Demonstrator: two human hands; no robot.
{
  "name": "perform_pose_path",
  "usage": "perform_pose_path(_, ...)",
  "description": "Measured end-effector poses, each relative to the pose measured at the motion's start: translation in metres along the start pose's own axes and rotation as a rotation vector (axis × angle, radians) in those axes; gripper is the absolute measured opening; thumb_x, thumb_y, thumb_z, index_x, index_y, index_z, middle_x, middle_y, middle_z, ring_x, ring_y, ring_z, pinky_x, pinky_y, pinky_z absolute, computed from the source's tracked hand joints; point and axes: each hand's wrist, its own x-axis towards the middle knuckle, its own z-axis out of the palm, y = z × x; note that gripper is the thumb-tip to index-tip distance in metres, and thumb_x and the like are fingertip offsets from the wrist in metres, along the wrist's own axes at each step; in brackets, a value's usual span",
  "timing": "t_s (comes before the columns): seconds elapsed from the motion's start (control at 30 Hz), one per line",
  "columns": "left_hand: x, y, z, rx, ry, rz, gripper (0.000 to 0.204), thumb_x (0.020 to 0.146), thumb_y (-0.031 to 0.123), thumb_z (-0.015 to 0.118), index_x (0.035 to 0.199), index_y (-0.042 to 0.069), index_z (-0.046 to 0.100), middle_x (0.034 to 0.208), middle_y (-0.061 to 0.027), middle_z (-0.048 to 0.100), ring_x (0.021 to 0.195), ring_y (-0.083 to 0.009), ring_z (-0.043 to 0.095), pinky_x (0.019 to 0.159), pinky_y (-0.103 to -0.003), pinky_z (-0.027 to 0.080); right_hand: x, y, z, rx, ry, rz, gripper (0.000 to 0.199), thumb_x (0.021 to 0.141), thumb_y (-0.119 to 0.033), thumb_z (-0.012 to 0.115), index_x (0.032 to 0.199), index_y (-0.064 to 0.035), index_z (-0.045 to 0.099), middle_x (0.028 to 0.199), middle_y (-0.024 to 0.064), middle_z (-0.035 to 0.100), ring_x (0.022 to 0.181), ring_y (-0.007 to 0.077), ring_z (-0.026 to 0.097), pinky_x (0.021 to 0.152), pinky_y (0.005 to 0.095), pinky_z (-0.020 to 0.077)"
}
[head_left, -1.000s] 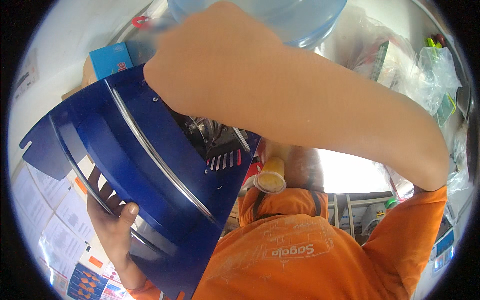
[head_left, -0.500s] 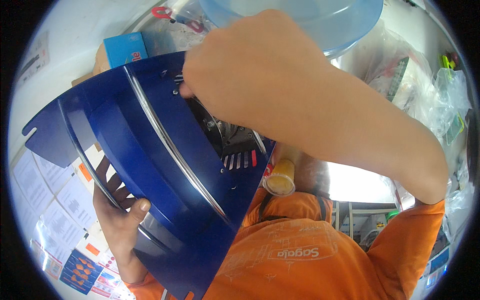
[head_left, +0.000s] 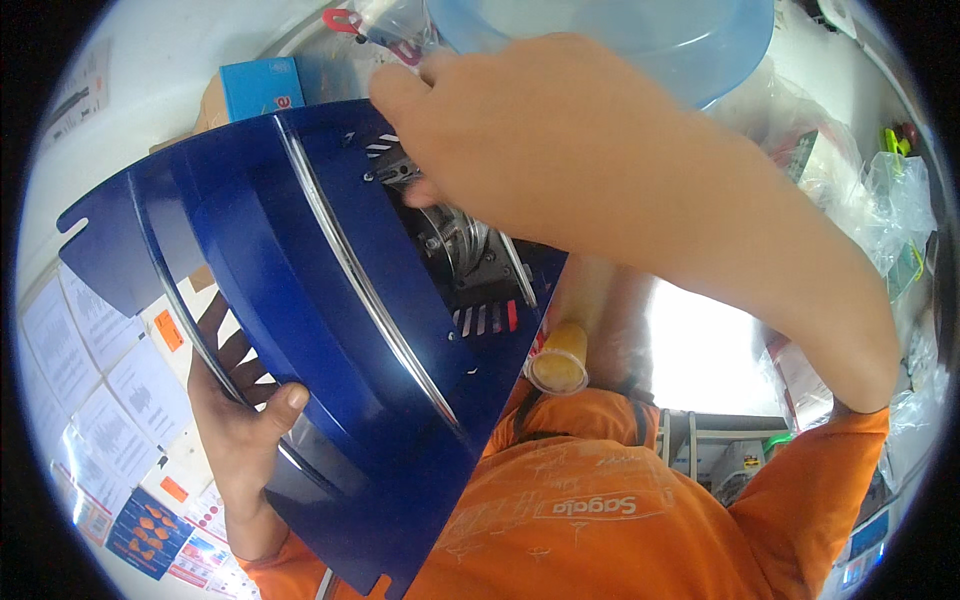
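Left hand [head_left: 245, 440] grips blue panel [head_left: 300, 330] lower edge; right hand [head_left: 520, 130] fingers curled at top

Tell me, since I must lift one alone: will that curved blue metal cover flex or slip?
The blue cover looks like rigid sheet metal, so probably stiff. Its glossy paint may be slippery; the left hand grips its edge. Its breadth suggests awkward balance.

A large translucent blue water bottle [head_left: 640, 40] fills the top of the view. Beside it at upper left sits a small blue box [head_left: 262, 88], with red-handled scissors [head_left: 345, 20] near it. Printed paper sheets [head_left: 90, 400] cover the wall at lower left. Clear plastic bags [head_left: 890, 210] hang at the right. A yellow-capped cup [head_left: 560, 362] shows at centre.
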Motion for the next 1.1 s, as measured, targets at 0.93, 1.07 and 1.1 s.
perform_pose_path(0.93, -0.006, 0.009, 0.0, 0.08, -0.033, -0.133, 0.116, 0.06, 0.057, 0.087, 0.139, -0.009, 0.032, 0.108, -0.0215, 0.061, 0.09, -0.0231, 0.066, 0.068, -0.027, 0.054, 0.009, 0.007, -0.014, -0.18, -0.069, -0.339, 0.008, 0.073, -0.01, 0.066, 0.073, -0.0132, 0.073, 0.069, 0.0018, 0.067, 0.067, 0.0209, 0.069, 0.056, 0.0333, 0.0547)
perform_pose_path(1.07, 0.002, 0.0, 0.003, 0.082, -0.039, -0.034, 0.117, 0.06, 0.058, 0.086, 0.139, -0.009, 0.032, 0.109, -0.0221, 0.061, 0.09, -0.0233, 0.066, 0.069, -0.028, 0.053, 0.051, 0.027, -0.004, 0.019, -0.437, -0.319, 0.013, 0.078, -0.018, 0.065, 0.068, -0.01, 0.066, 0.066, 0.0051, 0.062, 0.063, 0.0207, 0.066, 0.054, 0.0337, 0.0515)
perform_pose_path(1.1, 0.001, -0.002, 0.002, 0.088, -0.016, -0.024, 0.117, 0.061, 0.058, 0.086, 0.139, -0.009, 0.032, 0.109, -0.0221, 0.061, 0.09, -0.0231, 0.066, 0.069, -0.027, 0.053, 0.05, 0.027, -0.002, 0.029, -0.433, -0.336, 0.013, 0.078, -0.018, 0.064, 0.068, -0.0098, 0.066, 0.067, 0.0053, 0.062, 0.063, 0.0208, 0.065, 0.054, 0.0338, 0.0515)
